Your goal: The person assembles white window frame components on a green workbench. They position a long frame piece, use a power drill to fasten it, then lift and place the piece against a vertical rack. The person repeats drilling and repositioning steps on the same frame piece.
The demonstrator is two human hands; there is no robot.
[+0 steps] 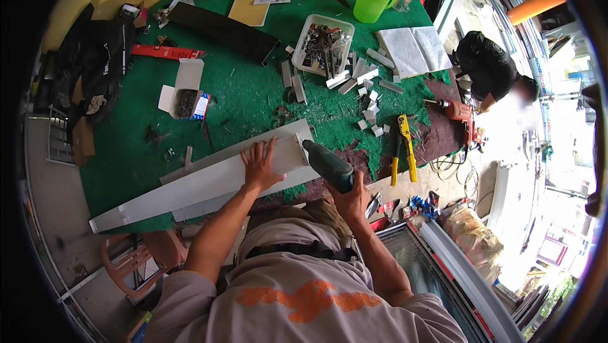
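Observation:
My left hand (260,164) lies with its fingers spread on a long white metal profile (190,189), which slants across the near edge of the table. In my right hand (352,199) is a dark green power drill (330,167), gripped at its rear end. The nose of the drill points up and left at the right end of the profile; whether the bit touches it I cannot tell. Another white strip (240,153) lies along the profile's far side. A yellow-handled hand riveter (405,148) rests to the right of the drill.
Small metal offcuts (369,115) and a tub of hardware (308,68) sit on the green table (240,99). An opened box of screws (188,104), a green pitcher (375,1), a notebook (415,52) and a red drill (457,112) surround them. A person (491,64) crouches at right.

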